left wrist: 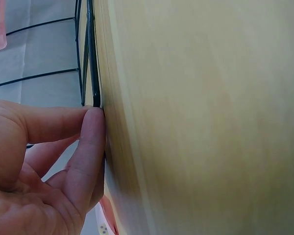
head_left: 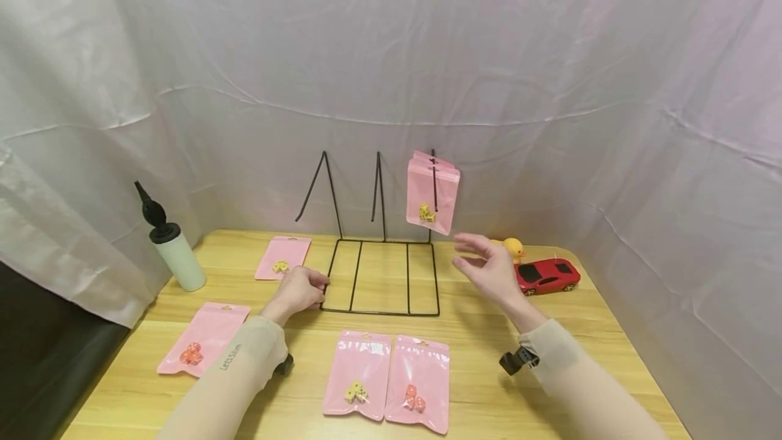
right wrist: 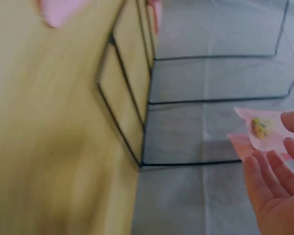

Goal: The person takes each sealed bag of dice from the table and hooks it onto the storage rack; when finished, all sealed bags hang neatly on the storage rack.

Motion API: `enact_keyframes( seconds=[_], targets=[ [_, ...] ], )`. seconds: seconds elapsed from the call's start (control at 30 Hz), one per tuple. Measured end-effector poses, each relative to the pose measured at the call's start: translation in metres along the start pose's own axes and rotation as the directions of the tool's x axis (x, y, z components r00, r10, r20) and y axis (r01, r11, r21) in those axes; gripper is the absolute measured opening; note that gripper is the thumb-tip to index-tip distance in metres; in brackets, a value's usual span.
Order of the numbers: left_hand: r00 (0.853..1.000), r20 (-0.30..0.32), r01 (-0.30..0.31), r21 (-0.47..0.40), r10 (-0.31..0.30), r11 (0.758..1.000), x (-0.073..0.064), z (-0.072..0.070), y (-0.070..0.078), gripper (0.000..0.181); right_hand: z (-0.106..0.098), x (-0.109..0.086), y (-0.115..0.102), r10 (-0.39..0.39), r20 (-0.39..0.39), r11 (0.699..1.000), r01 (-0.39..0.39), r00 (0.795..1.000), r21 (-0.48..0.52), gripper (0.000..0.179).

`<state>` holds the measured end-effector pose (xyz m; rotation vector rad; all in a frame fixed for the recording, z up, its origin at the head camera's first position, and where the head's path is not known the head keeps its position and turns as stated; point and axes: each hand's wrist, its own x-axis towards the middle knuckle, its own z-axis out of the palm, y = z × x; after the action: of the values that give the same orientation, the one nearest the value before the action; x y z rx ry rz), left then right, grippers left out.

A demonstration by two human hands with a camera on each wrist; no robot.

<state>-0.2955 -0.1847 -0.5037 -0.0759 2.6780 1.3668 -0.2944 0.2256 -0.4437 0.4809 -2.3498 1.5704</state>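
From my station I log the rack (head_left: 408, 277) standing on the table (head_left: 489, 413), curtain (head_left: 391, 53) behind. The hanging packets (head_left: 420, 189) are on its right prong. My left hand (head_left: 299, 290) is at its front left corner; my right hand (head_left: 491, 270) lies between rack and toy car (head_left: 550, 275), the toy duck (head_left: 514, 246) behind the car. Two front packets (head_left: 363, 365) lie side by side before the rack. Left of it lie a rear packet (head_left: 287, 250) and a nearer packet (head_left: 210, 328); the pump (head_left: 180, 260) stands far left.
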Motion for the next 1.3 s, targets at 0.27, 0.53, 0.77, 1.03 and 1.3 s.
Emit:
enact_keyframes(
  seconds=[0.27, 0.53, 0.77, 1.03, 1.3],
  targets=[
    [1.000, 0.003, 0.009, -0.008, -0.009, 1.000, 0.001, 0.000, -0.001, 0.043, 0.004, -0.042, 0.010, 0.080, 0.249, 0.994, -0.060, 0.965, -0.090, 0.045],
    [1.000, 0.006, 0.001, -0.019, -0.001, 1.000, 0.001, 0.000, -0.001, 0.043, 0.015, -0.075, 0.012, 0.130, 0.474, 0.978, -0.032, 0.871, -0.208, 0.055],
    [1.000, 0.013, 0.008, -0.019, -0.008, 1.000, 0.001, 0.000, -0.001, 0.043, 0.027, -0.091, 0.007, 0.097, 0.498, 0.906, 0.130, 0.862, -0.402, 0.060],
    [1.000, 0.016, 0.004, -0.020, -0.004, 1.000, 0.000, -0.003, -0.001, 0.043, 0.044, -0.091, 0.000, 0.098, 0.512, 0.838, 0.206, 0.854, -0.505, 0.044],
    [1.000, 0.006, -0.002, -0.015, 0.002, 1.000, -0.001, -0.002, 0.000, 0.041, 0.047, -0.087, -0.005, 0.171, 0.547, 0.847, 0.162, 0.820, -0.507, 0.027]
  ],
)
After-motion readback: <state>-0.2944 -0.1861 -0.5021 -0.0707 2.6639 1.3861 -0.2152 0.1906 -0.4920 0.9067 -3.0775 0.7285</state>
